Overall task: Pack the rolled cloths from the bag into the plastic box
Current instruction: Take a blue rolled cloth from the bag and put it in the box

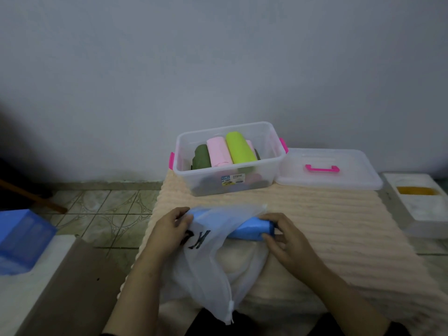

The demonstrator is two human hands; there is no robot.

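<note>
A clear plastic box point(274, 163) with pink latches stands open at the far side of a cream mat. Inside lie rolled cloths: a dark green roll point(200, 157), a pink roll point(218, 151) and a lime green roll point(238, 147), with darker rolls beneath. In front of me a white translucent bag point(213, 265) with black lettering lies on the mat. A blue rolled cloth point(249, 229) sticks halfway out of its mouth. My right hand point(283, 236) grips the roll's exposed right end. My left hand point(169, 229) pinches the bag's edge over the roll's left end.
The box's lid point(339, 180) with a pink handle lies right of the box. A white foam tray point(421, 207) sits at far right. A blue box point(21, 238) rests on a ledge at left. Tiled floor point(109, 212) lies left of the cream mat point(327, 226); a wall stands behind.
</note>
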